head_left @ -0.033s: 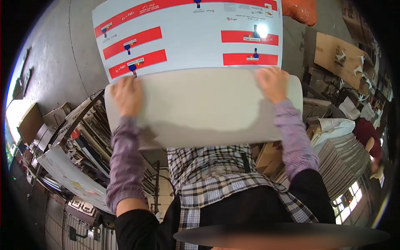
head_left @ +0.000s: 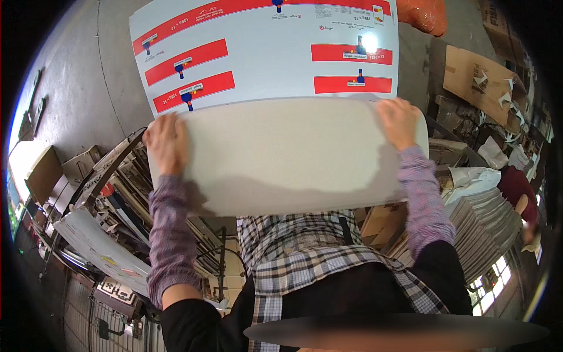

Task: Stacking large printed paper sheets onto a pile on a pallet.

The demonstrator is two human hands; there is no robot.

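Observation:
A pale grey-white cardboard sheet (head_left: 293, 155) with rounded-looking corners lies crosswise in front of me, its plain side up. My left hand (head_left: 167, 144) is at its far left corner, with the fingers curled over the edge. At the far right corner my right hand (head_left: 400, 122) grips in the same way, its fingers bent at the rim; the undersides of both grips are hidden. Beyond the plain sheet, and partly covered by it, lies a white printed sheet (head_left: 270, 64) with red bands and small blue figures.
Stacked cardboard (head_left: 487, 226) stands at the right, near a person in dark red (head_left: 516, 188). On the left, flat sheets fill a metal rack (head_left: 126, 176). An orange sack (head_left: 423, 16) and a brown cardboard piece (head_left: 478, 82) lie on the floor at the far right.
Both hands have moved outward, farther apart along the far edge, and slightly toward me. The plain sheet has shifted a little toward me; the printed sheet beyond looks unmoved.

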